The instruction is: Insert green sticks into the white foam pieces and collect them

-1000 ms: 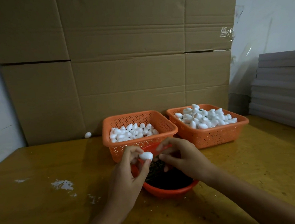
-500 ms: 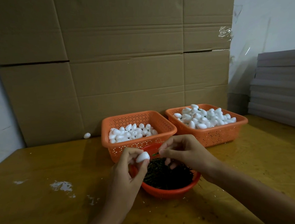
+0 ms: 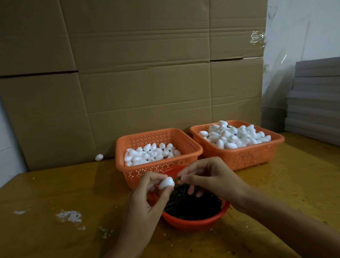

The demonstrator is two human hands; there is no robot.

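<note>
A: Hand status?
B: Your left hand [image 3: 147, 193] pinches the foam piece [image 3: 166, 183] over the bowl [image 3: 192, 222]; your right hand [image 3: 211, 178] pinches the green stick [image 3: 176, 179] at its tip. Push off-axis and the stick bends or slips

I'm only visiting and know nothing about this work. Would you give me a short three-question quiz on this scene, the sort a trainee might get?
1. Choose one: what does the left hand hold? A) a white foam piece B) scissors C) a tape roll
2. True or false: the right hand pinches a green stick that points at that foam piece.
3. Fill the gap: the loose sticks lie in a round orange ____.

Key: 1 A; 2 true; 3 bowl.
</note>
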